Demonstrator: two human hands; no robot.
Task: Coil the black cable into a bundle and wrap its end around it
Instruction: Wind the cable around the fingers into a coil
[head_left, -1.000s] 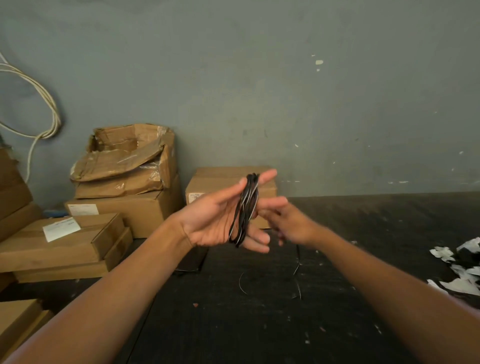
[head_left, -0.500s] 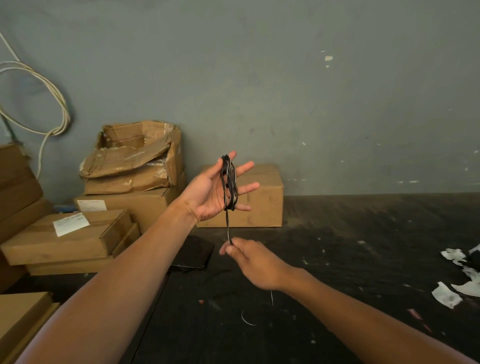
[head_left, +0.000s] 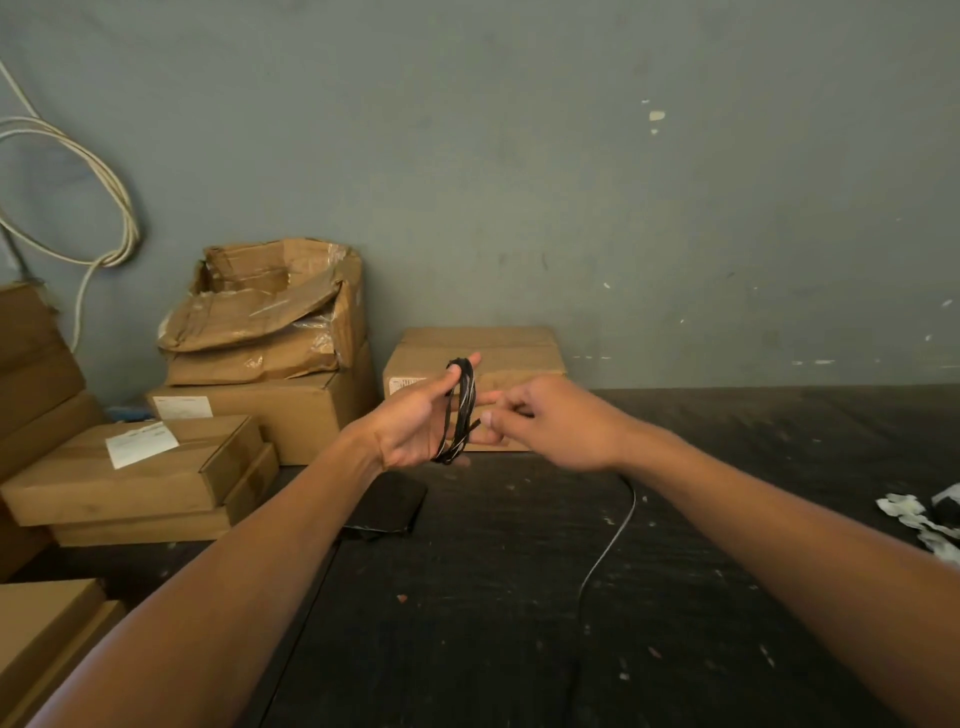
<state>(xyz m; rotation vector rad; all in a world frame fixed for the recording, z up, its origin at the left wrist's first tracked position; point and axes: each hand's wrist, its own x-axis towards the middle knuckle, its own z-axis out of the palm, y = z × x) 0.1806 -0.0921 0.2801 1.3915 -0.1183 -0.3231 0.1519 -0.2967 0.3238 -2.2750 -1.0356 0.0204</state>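
Observation:
The black cable is wound in several loops around the fingers of my left hand, held palm-up above the dark table. My right hand is just right of the coil, fingers pinched on the cable strand where it leaves the loops. The loose tail hangs from under my right hand and runs down across the table toward me.
Cardboard boxes are stacked at the left and one closed box stands behind my hands by the grey wall. A flat black object lies under my left forearm. White paper scraps lie at the right edge. A white cord hangs on the wall.
My right hand rose from below the coil and moved right, up beside my left hand, carrying the strand. The left hand dropped a little with the coil.

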